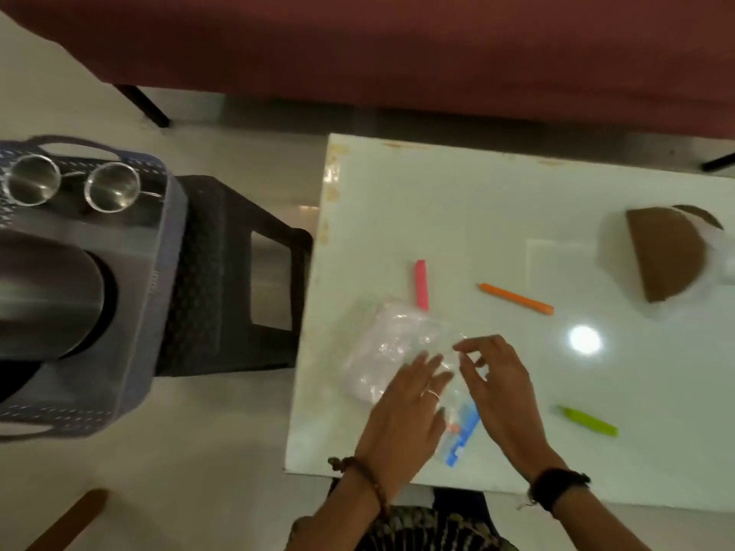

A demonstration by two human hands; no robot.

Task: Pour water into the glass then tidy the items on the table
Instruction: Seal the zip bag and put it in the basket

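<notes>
A clear plastic bag (391, 344) with white contents lies near the front left of the white table (497, 200). My left hand (401, 415) rests flat on the bag's near end. My right hand (499, 385) pinches the bag's clear edge between thumb and fingers. A blue clip (463, 437) lies under and between my hands. A pink clip (421, 284), an orange clip (517, 299) and a green clip (588, 421) lie loose on the table. Two steel glasses (71, 186) and a large steel jug (43, 296) sit in a grey basket (159, 296) at the left.
The basket stands on a dark plastic stool (246, 280) left of the table. A bag with brown contents (668, 256) lies at the table's right edge. A dark red sofa (397, 53) runs along the far side. A lamp's reflection glares on the table.
</notes>
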